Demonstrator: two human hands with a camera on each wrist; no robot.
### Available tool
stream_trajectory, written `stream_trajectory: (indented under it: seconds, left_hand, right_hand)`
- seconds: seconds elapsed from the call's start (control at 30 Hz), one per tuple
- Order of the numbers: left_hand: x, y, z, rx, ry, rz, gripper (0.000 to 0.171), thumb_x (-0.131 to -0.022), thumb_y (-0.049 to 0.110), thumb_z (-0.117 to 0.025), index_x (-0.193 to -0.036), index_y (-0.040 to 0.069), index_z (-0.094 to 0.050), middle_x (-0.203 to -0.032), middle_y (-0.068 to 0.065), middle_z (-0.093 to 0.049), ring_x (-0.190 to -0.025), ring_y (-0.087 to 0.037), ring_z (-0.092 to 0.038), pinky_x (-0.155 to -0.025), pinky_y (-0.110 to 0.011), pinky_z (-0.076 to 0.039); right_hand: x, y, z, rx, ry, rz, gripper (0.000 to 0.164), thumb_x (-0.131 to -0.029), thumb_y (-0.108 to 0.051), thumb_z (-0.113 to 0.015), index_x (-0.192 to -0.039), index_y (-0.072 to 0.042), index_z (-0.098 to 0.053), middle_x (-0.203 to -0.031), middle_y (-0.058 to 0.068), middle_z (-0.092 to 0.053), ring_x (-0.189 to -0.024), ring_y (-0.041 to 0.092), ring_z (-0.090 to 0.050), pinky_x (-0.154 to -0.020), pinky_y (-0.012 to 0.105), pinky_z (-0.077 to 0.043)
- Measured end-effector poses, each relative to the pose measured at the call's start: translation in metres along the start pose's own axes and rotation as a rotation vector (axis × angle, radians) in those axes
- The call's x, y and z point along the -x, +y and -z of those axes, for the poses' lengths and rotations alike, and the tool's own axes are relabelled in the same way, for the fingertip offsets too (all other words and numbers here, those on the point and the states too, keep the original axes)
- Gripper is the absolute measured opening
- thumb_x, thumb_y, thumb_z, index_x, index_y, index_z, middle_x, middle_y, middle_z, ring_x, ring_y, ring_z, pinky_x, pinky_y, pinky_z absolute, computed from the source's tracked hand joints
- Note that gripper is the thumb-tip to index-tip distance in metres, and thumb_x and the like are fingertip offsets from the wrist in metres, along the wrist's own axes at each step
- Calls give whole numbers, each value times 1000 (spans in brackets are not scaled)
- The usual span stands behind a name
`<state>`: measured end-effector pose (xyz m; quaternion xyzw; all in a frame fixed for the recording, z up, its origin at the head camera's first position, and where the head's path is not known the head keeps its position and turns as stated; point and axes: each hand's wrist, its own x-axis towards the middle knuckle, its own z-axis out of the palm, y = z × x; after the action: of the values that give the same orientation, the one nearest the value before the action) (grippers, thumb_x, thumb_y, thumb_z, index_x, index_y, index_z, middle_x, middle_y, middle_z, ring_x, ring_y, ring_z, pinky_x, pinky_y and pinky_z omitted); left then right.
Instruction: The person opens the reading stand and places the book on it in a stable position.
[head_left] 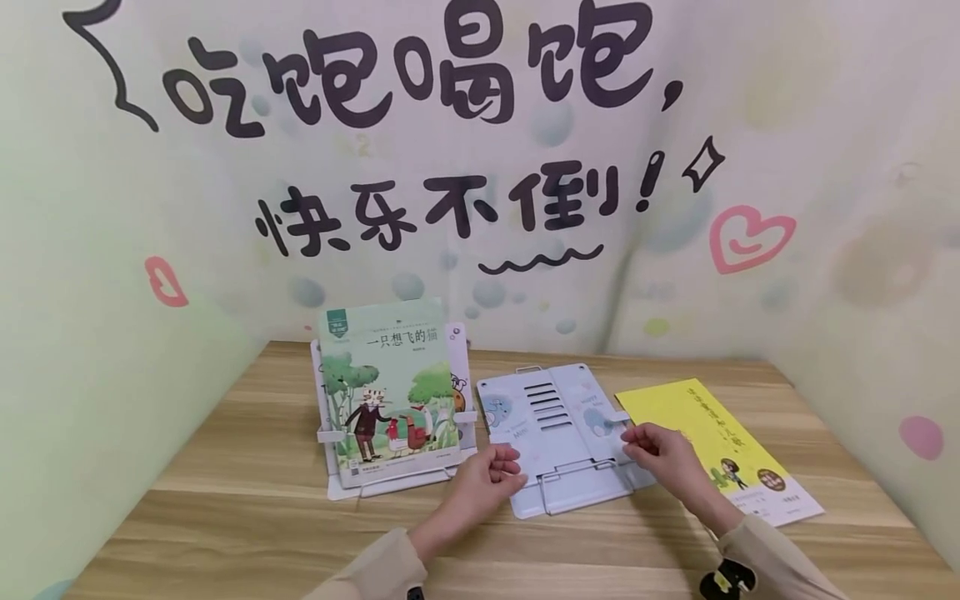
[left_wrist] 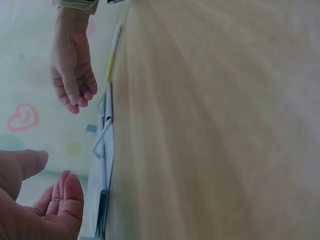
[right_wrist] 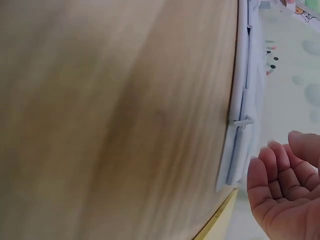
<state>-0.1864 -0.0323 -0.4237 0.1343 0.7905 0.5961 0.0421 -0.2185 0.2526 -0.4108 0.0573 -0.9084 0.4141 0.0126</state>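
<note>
A light-blue book stand point(head_left: 555, 417) with elephant prints, slots and a wire page holder point(head_left: 588, 492) lies nearly flat on the table. My left hand point(head_left: 491, 479) is by its left edge; in the left wrist view the thumb and fingers point(left_wrist: 70, 205) are apart with nothing between them. Beside the stand's right edge, near a small side tab, is my right hand point(head_left: 667, 458). Its fingers point(right_wrist: 272, 175) are loosely bent and hold nothing in the right wrist view. Whether either hand touches the stand cannot be told.
To the left, a green picture book point(head_left: 393, 392) leans upright on a second stand point(head_left: 465, 433). A yellow book point(head_left: 720, 433) lies flat at the right, partly behind my right hand. The wooden table point(head_left: 247, 508) meets a printed backdrop point(head_left: 570, 308) behind.
</note>
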Motion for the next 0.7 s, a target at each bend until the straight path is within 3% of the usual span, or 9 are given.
stream_trajectory:
  seconds: [0.17,0.37,0.5,0.7]
  left_hand:
    - [-1,-2,-12,-13,-45,29,29,-81,8,-70,-104,-7,-59,-90,-11,-66,-80,-19,-64,-68,-19,-51]
    - [-4,-5,-21,-20,-70,34,26,-80,6,-71,-100,-6,-60,-87,-8,-66,-76,-13,-61,-66,-17,-49]
    - [-6,-4,-23,-68,-73,41,23,-79,6,-72,-97,-5,-62,-84,-6,-66,-74,-9,-59,-65,-17,-50]
    - [-8,-2,-27,-186,-79,18,24,-75,7,-74,-95,-3,-64,-80,-5,-69,-71,-9,-62,-64,-19,-50]
  right_hand:
    - [4,3,-1,-26,-85,-49,17,-87,-6,-65,-101,3,-64,-89,6,-64,-76,14,-51,-62,20,-44]
    - [5,7,-3,-49,-181,-102,16,-86,-6,-65,-99,2,-63,-86,5,-62,-74,15,-50,-60,21,-44]
    - [2,9,-5,-21,-199,-73,12,-84,-3,-65,-95,2,-64,-83,5,-62,-74,15,-50,-59,21,-43]
    - [-1,10,-7,-21,-204,-99,12,-84,-3,-66,-95,2,-63,-83,5,-61,-75,16,-51,-60,22,-43]
